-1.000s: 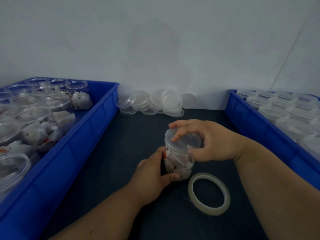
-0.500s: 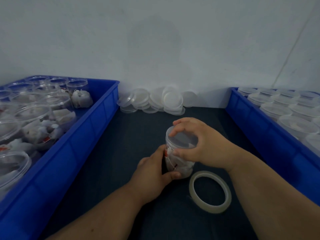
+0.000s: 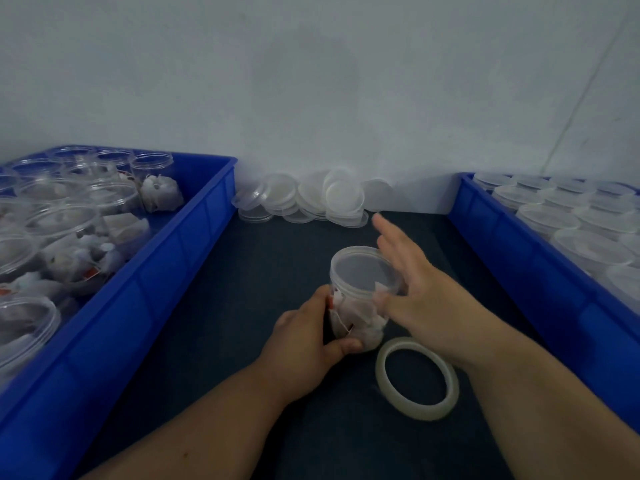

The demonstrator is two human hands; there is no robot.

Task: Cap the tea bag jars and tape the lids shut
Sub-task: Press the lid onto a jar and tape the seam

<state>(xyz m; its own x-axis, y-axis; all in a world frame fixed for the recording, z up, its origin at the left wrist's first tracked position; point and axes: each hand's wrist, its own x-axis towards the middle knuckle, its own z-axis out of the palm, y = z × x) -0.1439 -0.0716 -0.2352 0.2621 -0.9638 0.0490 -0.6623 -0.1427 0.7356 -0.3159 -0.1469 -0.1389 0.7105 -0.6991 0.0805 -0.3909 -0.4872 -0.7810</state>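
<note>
no readable text, labels, brands or numbers show anywhere.

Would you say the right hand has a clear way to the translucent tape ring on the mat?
Probably yes: the right hand is open, the left hand holds the clear plastic jar, and the translucent tape ring lies uncovered nearby.

**A:** What kind of place am I steering in?

**B:** From my feed it looks like a small packing station in a workshop or stockroom corner. I see a left crate (image 3: 166, 271) full of open jars (image 3: 62, 220) holding tea bags, and a right crate (image 3: 519, 271) with rows of capped jars (image 3: 547, 218).

**A:** What else points that way?

**B:** I see loose lids (image 3: 343, 195) heaped against a bare pale wall (image 3: 311, 81). There's also tape (image 3: 419, 412) and one jar (image 3: 360, 313) on a dark mat (image 3: 242, 323). It looks like batch work to me.
</note>
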